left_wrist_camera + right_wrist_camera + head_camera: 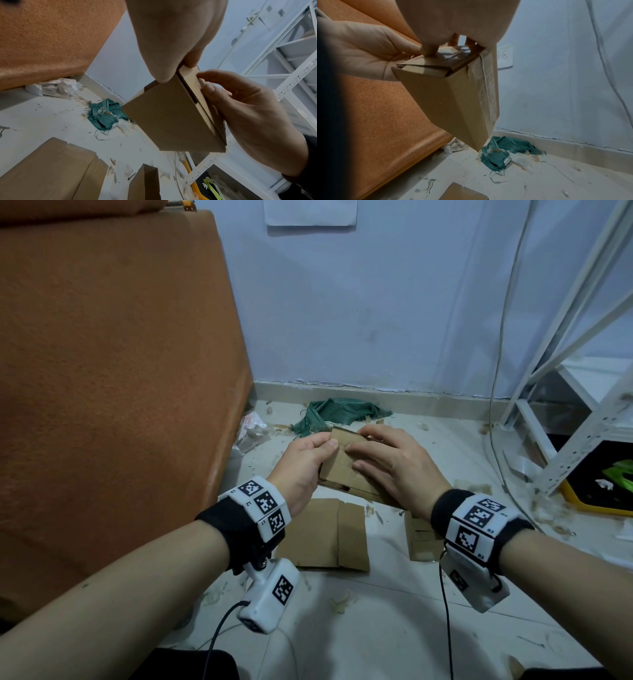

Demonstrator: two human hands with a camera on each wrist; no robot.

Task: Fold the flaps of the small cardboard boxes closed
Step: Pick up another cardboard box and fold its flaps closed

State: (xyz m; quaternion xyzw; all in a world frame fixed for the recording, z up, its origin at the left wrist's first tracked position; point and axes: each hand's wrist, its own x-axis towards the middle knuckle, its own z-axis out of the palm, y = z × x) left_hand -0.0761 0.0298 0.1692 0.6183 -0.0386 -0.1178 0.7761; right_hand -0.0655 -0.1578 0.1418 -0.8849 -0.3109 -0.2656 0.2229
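The small cardboard box (346, 463) is up in the air between both hands, well above the floor (394, 604) and just in front of the green cloth (337, 412) that lies crumpled by the wall. It is a plain brown carton with 1 long face turned up and 1 end toward the person. At that end the flaps (426, 67) lie folded over, though 1 corner stands slightly proud with a thin gap under it, and shiny clear tape runs across the end and down a side.

The left hand (305, 465) grips the box from the side nearer the orange sofa, thumb on the upper face and fingers curled beneath. The right hand (390, 463) lies over the top on the side away from the cloth, fingers curved around the far edge and fingertips (208, 88) pressing the flap edge in.

It looks light and probably empty, judging by how easily it is held aloft. The walls seem stiff along the creases but would dent under a hard squeeze on a flat panel, so the corners and edges are the sound places to hold. The taped strip is likely slick; bare cardboard gives better purchase.

On the floor, between the box and the person, lie 2 flattened cartons (323, 535). White shelving (565, 392) stands beyond the right hand, farther from the cloth.
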